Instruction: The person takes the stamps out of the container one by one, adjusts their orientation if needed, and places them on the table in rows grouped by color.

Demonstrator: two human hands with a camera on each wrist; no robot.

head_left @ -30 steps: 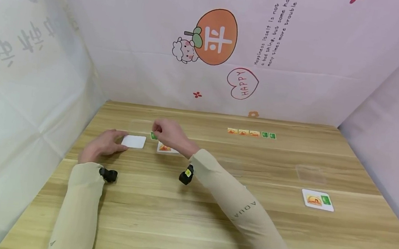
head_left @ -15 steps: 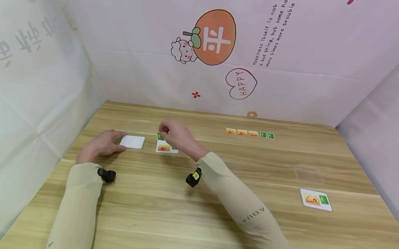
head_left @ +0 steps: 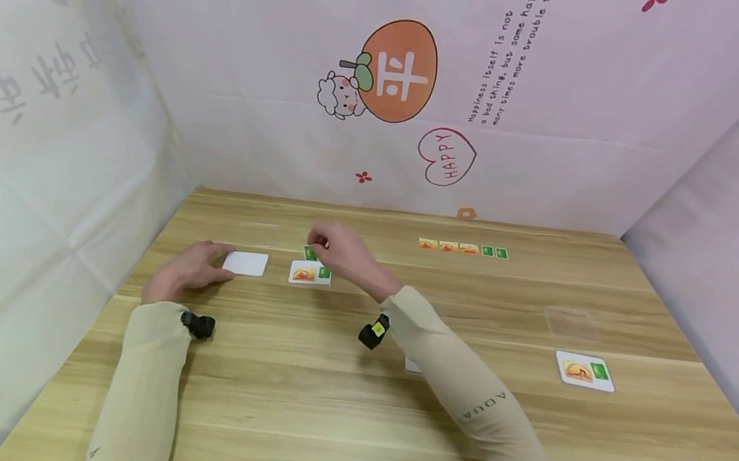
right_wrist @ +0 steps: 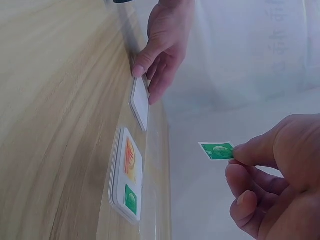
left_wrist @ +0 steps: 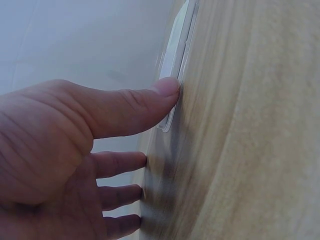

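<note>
My left hand (head_left: 192, 269) holds a thin white case (head_left: 246, 263) by its left end, thumb on the near edge and index finger on the far edge. The case lies flat on the table with its white face bare. Between thumb and fingertips, my right hand (head_left: 347, 257) pinches a small green stamp (right_wrist: 218, 151) with a pale border. It is raised above the table, over the far side of a second white case (head_left: 310, 273). That case bears an orange stamp (right_wrist: 131, 160) and a green one (right_wrist: 130, 200) side by side.
Several orange and green stamps (head_left: 463, 248) lie in a row at the back. Another stamped white case (head_left: 585, 371) lies at the right, a clear flap (head_left: 573, 324) behind it. My right forearm partly covers a further white case (head_left: 412, 366). Fabric walls (head_left: 259, 58) enclose the table.
My right hand has shifted right with the green stamp, uncovering the stamped case below. The white case end by the right forearm has come into view. My left hand stays on its case.
</note>
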